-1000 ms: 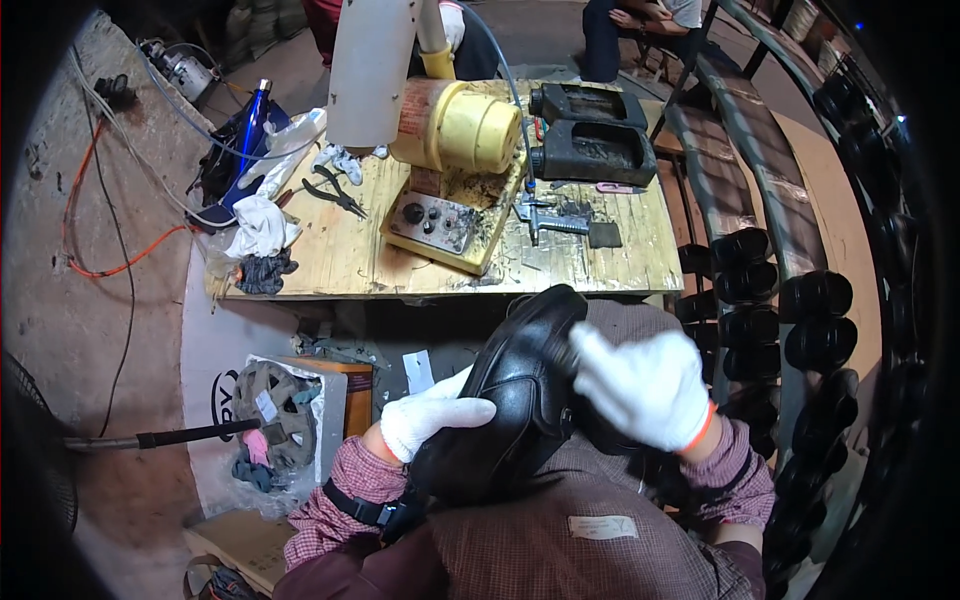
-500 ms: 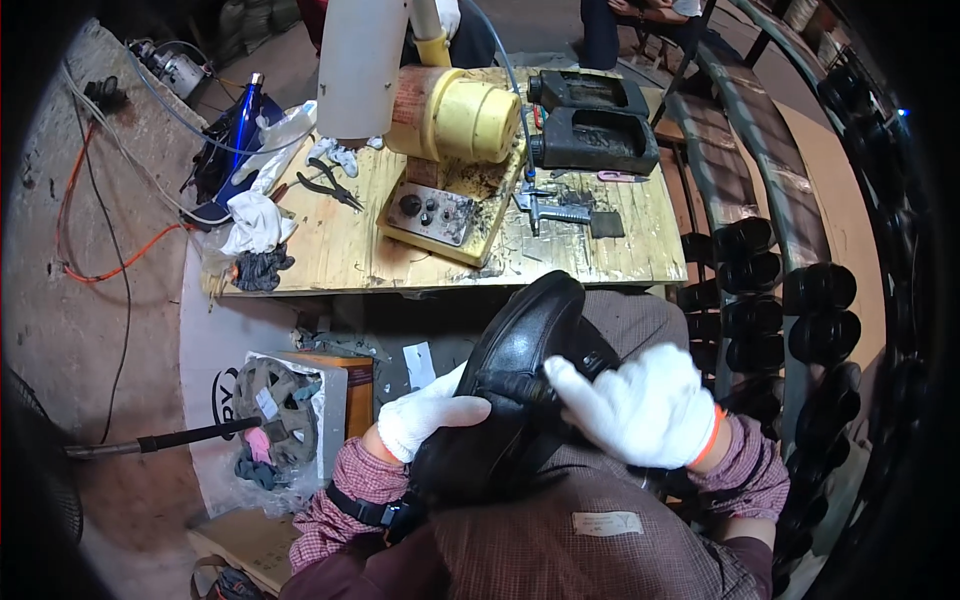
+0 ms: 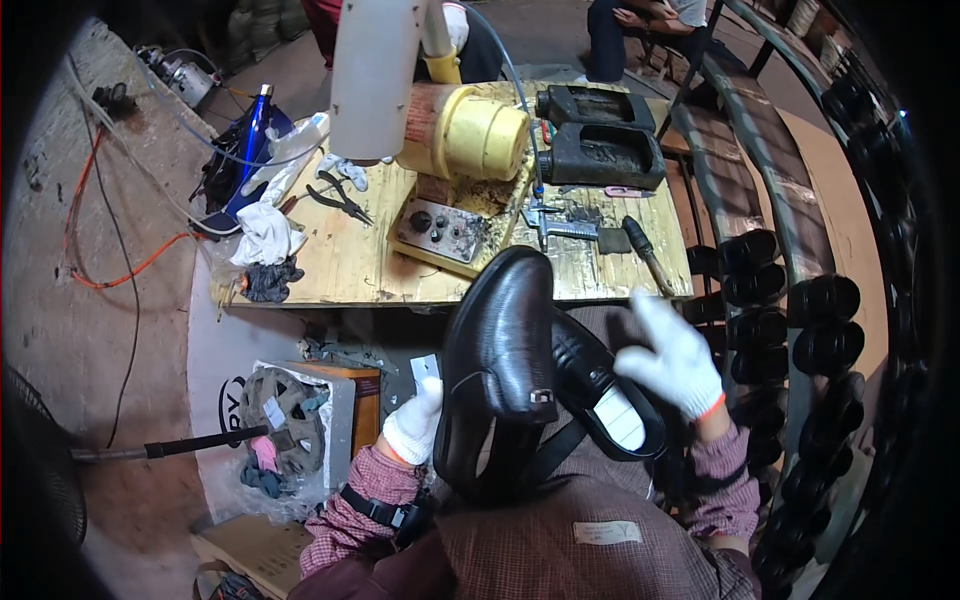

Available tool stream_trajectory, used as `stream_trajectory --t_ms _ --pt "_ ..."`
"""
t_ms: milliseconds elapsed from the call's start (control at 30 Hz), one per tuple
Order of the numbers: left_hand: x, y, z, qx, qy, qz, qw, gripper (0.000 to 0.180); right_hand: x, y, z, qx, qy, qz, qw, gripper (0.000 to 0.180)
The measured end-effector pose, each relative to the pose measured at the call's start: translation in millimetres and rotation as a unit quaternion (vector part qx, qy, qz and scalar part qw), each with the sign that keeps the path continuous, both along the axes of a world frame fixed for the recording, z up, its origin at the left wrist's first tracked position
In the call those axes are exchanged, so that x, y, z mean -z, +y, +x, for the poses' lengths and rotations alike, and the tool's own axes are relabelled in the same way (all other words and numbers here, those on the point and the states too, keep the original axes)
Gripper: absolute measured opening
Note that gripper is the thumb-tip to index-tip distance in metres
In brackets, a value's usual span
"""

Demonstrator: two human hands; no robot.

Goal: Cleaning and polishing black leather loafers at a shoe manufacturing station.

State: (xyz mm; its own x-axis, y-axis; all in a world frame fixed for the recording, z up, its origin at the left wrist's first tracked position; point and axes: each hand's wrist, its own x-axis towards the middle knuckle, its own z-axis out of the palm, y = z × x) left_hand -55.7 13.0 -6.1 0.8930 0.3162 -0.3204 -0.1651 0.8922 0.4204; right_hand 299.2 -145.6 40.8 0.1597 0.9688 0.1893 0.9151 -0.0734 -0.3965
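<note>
Left hand (image 3: 412,425): gloved, against the left side of the upper shoe (image 3: 500,330) — thumb raised, other fingers hidden behind it, so from here I can't tell how firmly they grip.
Right hand (image 3: 680,365): I see spread fingers, nothing in them, near the lower shoe (image 3: 606,388).
Shoes: both black, above the lap, the upper one partly covering the lower.
Bench (image 3: 335,275): a brush (image 3: 648,255) lies near its right edge.

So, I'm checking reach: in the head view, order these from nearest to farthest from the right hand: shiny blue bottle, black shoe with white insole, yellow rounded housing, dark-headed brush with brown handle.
1. Shoe: just left of the right hand.
2. Brush: beyond it, on the wooden table.
3. Housing: table's far middle.
4. Bottle: far left.
</note>
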Motion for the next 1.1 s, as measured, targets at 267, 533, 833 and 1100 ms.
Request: stream_trajectory --t_ms 267,533,833,1100 --pt "9 1 70 0.057 -0.132 -0.219 0.965 0.124 -9 -87 -15 0.219 0.455 -0.163 0.847 0.050" --pt "45 -10 85 -0.059 0.130 0.070 0.987 0.061 -37 -80 -43 0.169 0.434 -0.012 0.885 0.042" --pt "-73 -31 64 -0.033 0.064 0.261 0.963 0.119 -50 3 -97 0.008 0.335 0.040 0.941 0.070" --pt "-35 7 27 -0.078 -0.013 0.012 0.997 0.136 -53 7 -112 0.002 0.411 0.067 0.909 0.065"
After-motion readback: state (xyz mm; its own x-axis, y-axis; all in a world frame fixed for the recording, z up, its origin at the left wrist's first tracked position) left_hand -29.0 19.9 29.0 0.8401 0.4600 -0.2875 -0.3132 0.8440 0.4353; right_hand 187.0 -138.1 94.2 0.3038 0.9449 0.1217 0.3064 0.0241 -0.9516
